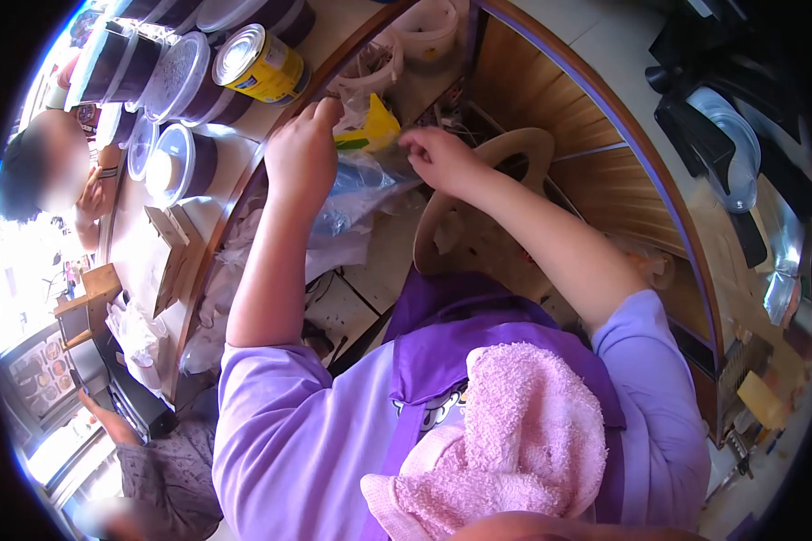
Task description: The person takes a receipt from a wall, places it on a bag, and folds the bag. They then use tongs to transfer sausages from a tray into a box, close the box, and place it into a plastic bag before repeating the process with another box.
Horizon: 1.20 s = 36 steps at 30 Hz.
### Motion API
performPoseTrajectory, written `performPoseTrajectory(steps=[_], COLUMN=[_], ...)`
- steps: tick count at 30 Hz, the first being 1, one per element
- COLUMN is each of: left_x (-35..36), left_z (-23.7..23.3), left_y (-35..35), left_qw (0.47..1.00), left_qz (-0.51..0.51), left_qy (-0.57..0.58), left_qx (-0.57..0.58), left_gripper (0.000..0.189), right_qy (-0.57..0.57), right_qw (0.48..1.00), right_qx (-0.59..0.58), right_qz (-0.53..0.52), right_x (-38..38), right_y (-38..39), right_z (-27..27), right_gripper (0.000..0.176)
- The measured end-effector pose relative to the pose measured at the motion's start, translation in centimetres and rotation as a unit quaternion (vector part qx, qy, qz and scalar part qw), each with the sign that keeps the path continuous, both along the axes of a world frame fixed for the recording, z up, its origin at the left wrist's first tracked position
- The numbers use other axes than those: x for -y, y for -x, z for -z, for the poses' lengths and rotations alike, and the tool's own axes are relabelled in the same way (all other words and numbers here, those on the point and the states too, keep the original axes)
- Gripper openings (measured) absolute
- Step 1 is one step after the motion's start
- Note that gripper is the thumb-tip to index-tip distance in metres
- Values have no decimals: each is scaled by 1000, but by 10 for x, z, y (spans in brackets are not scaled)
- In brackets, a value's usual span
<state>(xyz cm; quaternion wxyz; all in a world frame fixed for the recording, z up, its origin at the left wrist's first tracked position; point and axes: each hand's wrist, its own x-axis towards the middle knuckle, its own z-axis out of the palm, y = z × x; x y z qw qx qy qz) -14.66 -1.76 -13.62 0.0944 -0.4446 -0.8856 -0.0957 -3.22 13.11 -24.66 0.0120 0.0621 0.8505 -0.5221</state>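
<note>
One clear plastic bag [363, 185] is held up between two hands, just right of the curved counter [248, 119]. The left hand [302, 153] is closed tight on the bag's top edge. The right hand [442, 160] is pinched shut on the bag's other edge. One yellow can [260, 63] and at least four lidded tubs [179, 165] are set on the counter, far left. One pink towel [505, 442] is seen near.

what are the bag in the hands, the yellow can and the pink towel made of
Bag: thin clear plastic film, glossy; it is see-through and crinkled.
Can: metal, likely tin-plated steel; shiny ringed silver lid, with a yellow printed label round it.
Towel: terry cloth, probably cotton; matte, with a fuzzy looped pile.
</note>
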Motion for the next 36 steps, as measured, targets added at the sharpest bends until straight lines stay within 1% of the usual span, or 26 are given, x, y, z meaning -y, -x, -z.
performPoseTrajectory(steps=[1,2,3,5,6,8,9,11,12,14,15,17,18,20,21,23,27,29,30,32,36], left_x=[-1,-2,-2,-3,-3,-2,-1,0,1,1,0,-1,-2,-4,-5,-6,-5,-6,-5,-6,-14], left_z=[1,2,2,0,1,2,2,2,2,2,3,5,7,11,10,6,10,26,32,42,62], left_y=[1,1,1,0,1,2,3,4,5,6,7,8,8,8,7,7,12,18,19,20,23], left_qw=[1000,1000,1000,999,999,999,999,994,994,989,988,985,985,974,973,963,972,988,988,986,983], left_qz=[11,9,8,7,4,-2,-5,-19,-21,-31,-33,-46,-46,-6,-5,-13,-28,-61,-62,-28,12], left_qy=[2,-7,-6,-28,-27,-17,-15,-35,-34,-57,-58,-44,-45,-51,-52,-92,-92,-9,-9,5,-21], left_qx=[2,12,11,27,26,48,48,105,106,136,137,160,161,222,223,254,215,141,140,163,182], left_gripper=[18,18,18,17,17,14,14,6,6,5,5,6,6,8,8,11,10,10,10,11,12], right_qy=[-22,-43,-42,-181,-180,-152,-150,-86,-85,58,57,137,135,166,165,175,172,192,192,170,192], right_qw=[997,989,989,951,951,945,946,988,988,983,984,965,966,967,967,958,961,957,957,960,955], right_qx=[-33,-65,-67,-183,-184,-220,-219,-117,-116,-141,-140,-147,-146,-93,-93,-144,-119,-95,-96,-118,-133], right_qz=[61,122,122,173,171,186,184,50,49,99,97,167,166,169,170,176,181,193,192,187,181], right_x=[4,8,11,14,12,7,2,-11,-14,-18,-17,-13,-13,-14,-14,-13,-11,-10,-11,-11,-4], right_y=[11,23,36,63,78,107,112,119,123,130,127,119,116,112,111,109,103,103,104,106,104], right_z=[2,3,3,4,9,24,24,18,25,41,37,29,26,20,21,23,17,13,15,20,13], right_gripper=[30,35,35,41,41,37,37,22,22,11,11,9,9,12,12,12,13,16,16,18,16])
